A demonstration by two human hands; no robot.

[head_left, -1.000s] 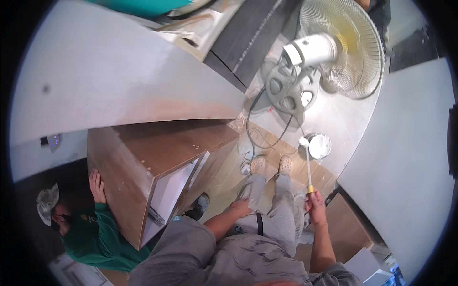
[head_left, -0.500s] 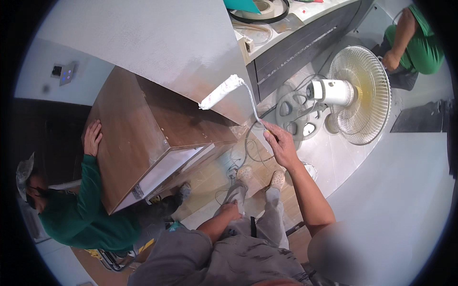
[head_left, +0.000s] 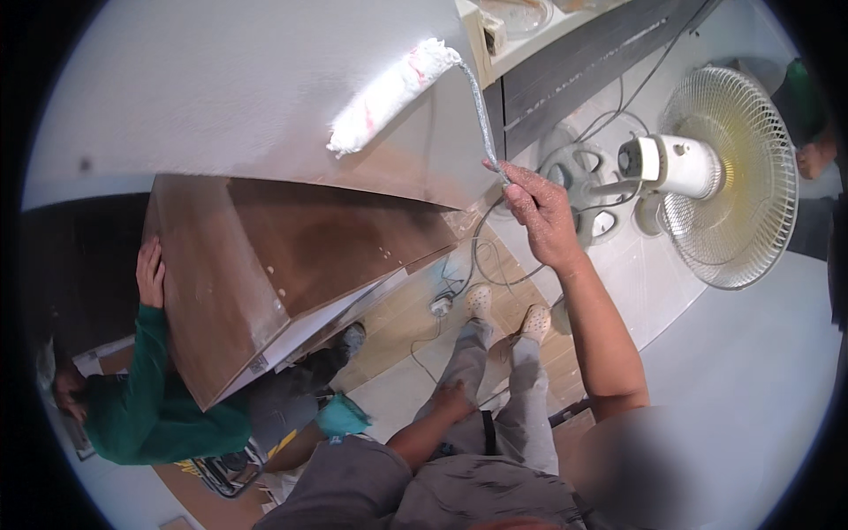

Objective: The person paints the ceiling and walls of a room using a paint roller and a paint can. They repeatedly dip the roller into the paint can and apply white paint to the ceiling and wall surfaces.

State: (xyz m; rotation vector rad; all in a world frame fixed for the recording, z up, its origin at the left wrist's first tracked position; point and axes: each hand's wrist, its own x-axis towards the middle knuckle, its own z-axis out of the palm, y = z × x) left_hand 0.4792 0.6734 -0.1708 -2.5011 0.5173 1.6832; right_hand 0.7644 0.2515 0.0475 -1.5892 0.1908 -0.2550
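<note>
Higher than before: fluffy white roller [head_left: 389,99], bent rod [head_left: 482,115] in the clasp of right hand [head_left: 544,216]; left hand [head_left: 455,400], grip unclear.

A white fan [head_left: 729,181] stood at right, a brown cabinet [head_left: 265,256] at left.
A dark cable [head_left: 474,252] looped over the floor [head_left: 393,349] between them, near a small white block [head_left: 442,306]. A co-worker [head_left: 163,420] in green was at the cabinet's left; a clear dish [head_left: 521,13] sat on a pale, dark-fronted counter [head_left: 534,51] at the top.
</note>
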